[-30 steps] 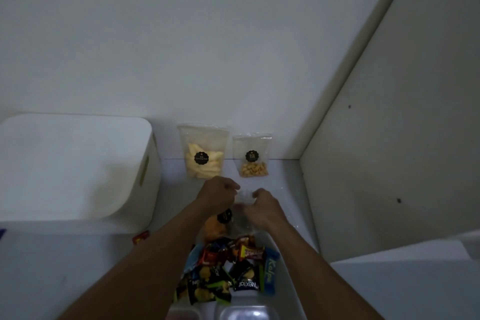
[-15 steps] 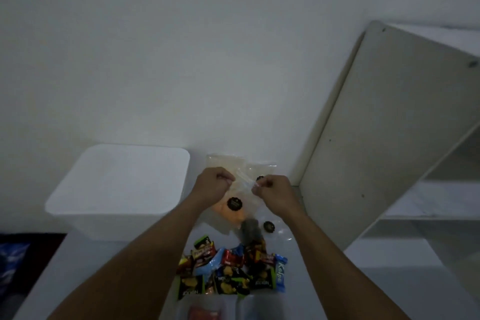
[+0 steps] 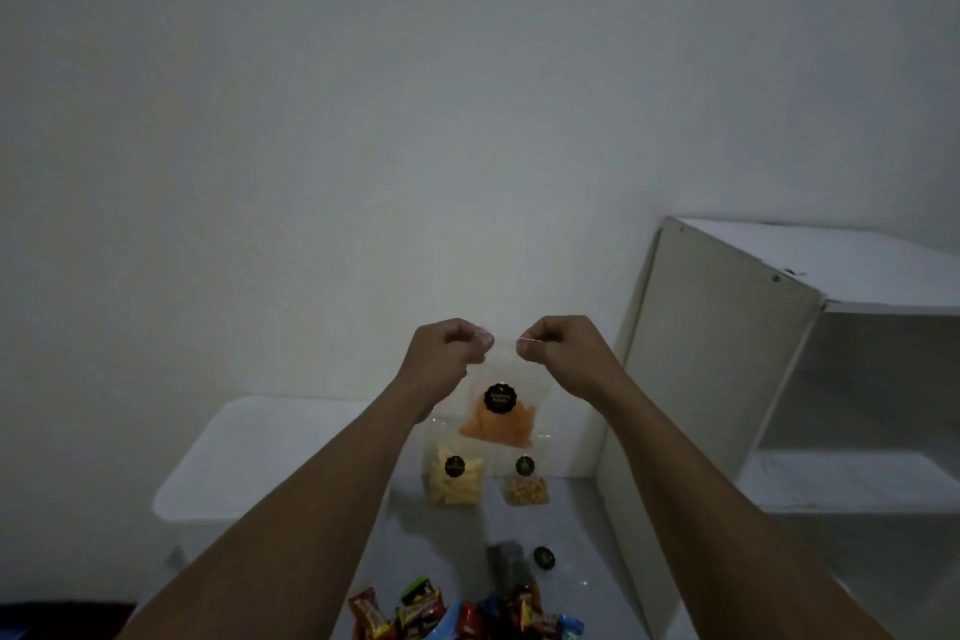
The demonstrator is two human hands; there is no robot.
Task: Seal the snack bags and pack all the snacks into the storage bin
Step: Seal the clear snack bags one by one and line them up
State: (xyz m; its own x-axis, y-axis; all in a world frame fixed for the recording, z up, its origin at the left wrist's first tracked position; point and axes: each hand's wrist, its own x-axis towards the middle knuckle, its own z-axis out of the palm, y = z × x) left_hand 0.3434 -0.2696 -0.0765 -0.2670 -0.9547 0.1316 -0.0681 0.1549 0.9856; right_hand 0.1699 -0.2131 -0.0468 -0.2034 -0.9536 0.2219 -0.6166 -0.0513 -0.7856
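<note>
A clear zip bag of orange chips (image 3: 500, 418) with a round black label hangs in the air in front of the wall. My left hand (image 3: 451, 353) pinches its top left corner and my right hand (image 3: 558, 348) pinches its top right corner. Below it, two more clear bags stand against the wall: one of yellow chips (image 3: 454, 478) and a smaller one of nuts (image 3: 526, 483). A fourth clear bag with dark contents (image 3: 514, 564) lies flat on the table. Small wrapped snacks (image 3: 447, 616) lie in a heap at the bottom edge. The white storage bin (image 3: 270, 463) stands at the left.
A white shelf unit (image 3: 727, 379) stands at the right, its side panel close to the bags. The grey table (image 3: 576, 551) runs between bin and shelf. A plain white wall fills the back.
Both hands have lifted the orange chip bag from the table up to chest height, holding it by its top edge. The camera has tilted up.
</note>
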